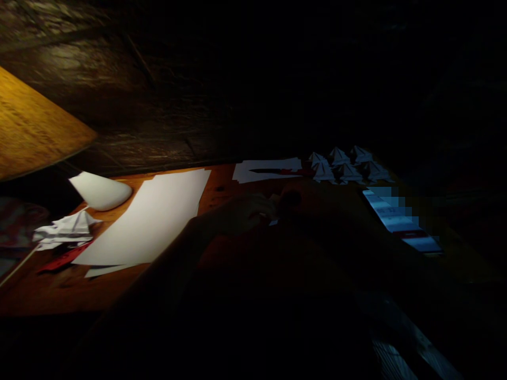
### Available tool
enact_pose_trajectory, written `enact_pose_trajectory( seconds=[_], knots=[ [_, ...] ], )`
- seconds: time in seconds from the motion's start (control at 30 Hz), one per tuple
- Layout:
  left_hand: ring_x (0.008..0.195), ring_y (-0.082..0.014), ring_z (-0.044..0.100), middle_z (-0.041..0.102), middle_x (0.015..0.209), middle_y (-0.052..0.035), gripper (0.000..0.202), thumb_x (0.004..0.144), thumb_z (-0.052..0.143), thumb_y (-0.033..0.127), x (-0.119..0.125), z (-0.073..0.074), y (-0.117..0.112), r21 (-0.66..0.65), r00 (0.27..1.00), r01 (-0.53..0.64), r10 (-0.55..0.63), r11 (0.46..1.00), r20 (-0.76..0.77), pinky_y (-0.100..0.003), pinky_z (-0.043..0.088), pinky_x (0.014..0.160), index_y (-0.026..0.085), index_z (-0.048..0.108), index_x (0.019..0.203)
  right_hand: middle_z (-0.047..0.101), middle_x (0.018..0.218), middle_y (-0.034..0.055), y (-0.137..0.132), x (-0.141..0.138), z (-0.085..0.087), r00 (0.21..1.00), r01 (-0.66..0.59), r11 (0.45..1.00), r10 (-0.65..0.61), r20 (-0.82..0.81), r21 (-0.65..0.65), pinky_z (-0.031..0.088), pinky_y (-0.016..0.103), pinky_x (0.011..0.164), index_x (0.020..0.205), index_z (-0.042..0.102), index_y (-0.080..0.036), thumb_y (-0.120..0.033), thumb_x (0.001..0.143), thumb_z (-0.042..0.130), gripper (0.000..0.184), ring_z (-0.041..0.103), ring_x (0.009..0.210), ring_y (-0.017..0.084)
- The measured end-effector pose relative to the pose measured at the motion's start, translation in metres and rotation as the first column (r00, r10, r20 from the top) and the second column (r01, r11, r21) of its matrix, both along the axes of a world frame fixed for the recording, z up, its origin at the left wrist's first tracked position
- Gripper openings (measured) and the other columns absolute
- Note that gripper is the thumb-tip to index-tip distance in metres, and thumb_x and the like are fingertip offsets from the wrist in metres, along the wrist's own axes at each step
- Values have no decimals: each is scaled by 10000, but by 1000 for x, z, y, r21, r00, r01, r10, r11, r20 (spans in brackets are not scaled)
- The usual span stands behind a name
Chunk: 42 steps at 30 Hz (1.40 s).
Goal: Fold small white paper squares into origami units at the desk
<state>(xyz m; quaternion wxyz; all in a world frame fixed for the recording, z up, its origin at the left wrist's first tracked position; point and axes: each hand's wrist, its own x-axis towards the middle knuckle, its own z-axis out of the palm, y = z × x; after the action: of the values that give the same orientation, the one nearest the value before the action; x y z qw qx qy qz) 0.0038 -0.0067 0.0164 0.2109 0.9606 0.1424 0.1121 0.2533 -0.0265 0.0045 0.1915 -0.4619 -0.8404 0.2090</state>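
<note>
Apparently, some close fingerwork on a small pale piece, probably paper, is in hand; by the folded paper shapes set out in two rows at the far right of the table, a folding step may be judged. The piece is seen between the two hands, low at the fingertips, just in front of the wearer. The left hand is bent inward, its fingers curled toward the piece, but whether the piece is pinched cannot be told in such dimness. The right hand is brought close beside it and is almost lost in shadow; its grip cannot be made out either.

For the next move, a firm hold by one hand and a careful press along an edge by the other seem to be called for, and more light would be welcome. Large white sheets are laid at the left, brightly lit. A stack of smaller sheets is placed beyond the hands, with a dark-pointed tool laid across it. A lit phone is rested at the right.
</note>
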Motion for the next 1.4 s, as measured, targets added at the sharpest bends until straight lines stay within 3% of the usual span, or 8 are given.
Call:
enact_pose_trajectory(
  seconds=[0.3, 0.53, 0.73, 0.93, 1.17, 1.4],
  knots=[
    [1179, -199, 637, 744, 1201, -31, 442, 809, 481, -29, 1, 2, 0, -10, 1000, -6, 6, 1000, -24, -418, 483, 1053, 221, 729, 1074, 758, 959, 50, -10, -8, 15, 995, 90, 991, -86, 45, -99, 442, 267, 652, 933, 747, -205, -309, 752, 749, 209, 655, 771, 181],
    [1110, -217, 642, 762, 1111, -50, 360, 826, 498, 3, 7, 5, 1, 67, 996, -38, 44, 997, -81, -413, 493, 997, 203, 763, 966, 749, 1061, 75, 10, -13, 1, 994, 96, 991, -90, 67, -97, 443, 279, 713, 962, 726, -182, -250, 690, 789, 287, 654, 877, 205],
    [1137, -204, 636, 746, 1186, -25, 392, 812, 497, -9, 3, -2, 7, 37, 999, 19, -18, 999, -40, -397, 497, 997, 232, 766, 964, 747, 1006, 68, 2, -5, 8, 998, 68, 987, -65, 27, -145, 448, 260, 668, 980, 707, -172, -230, 767, 726, 221, 640, 801, 172],
    [1116, -215, 647, 747, 1155, -49, 429, 768, 504, -31, 2, -5, 9, 34, 1000, 2, -1, 999, -27, -408, 505, 969, 213, 756, 1014, 743, 1047, 78, 7, 3, -2, 996, 58, 986, -69, -65, -155, 478, 261, 693, 1031, 697, -182, -390, 838, 686, 285, 657, 839, 179],
    [1009, -204, 666, 767, 1058, -20, 312, 770, 562, 17, 18, -1, 3, 40, 994, -111, 112, 993, -15, -354, 504, 876, 210, 754, 925, 737, 1107, 117, 19, 2, -5, 1000, 19, 991, -15, 27, -133, 494, 282, 755, 1065, 691, -149, -295, 774, 737, 329, 669, 907, 208],
    [940, -185, 671, 754, 984, -23, 80, 810, 716, 175, 30, 6, 10, -93, 972, -214, 202, 972, -120, -323, 478, 851, 208, 760, 867, 741, 1145, 106, 26, 1, -4, 992, 10, 994, 4, 125, -113, 506, 301, 811, 1075, 711, -174, -241, 679, 789, 409, 676, 1004, 250]
  ],
)
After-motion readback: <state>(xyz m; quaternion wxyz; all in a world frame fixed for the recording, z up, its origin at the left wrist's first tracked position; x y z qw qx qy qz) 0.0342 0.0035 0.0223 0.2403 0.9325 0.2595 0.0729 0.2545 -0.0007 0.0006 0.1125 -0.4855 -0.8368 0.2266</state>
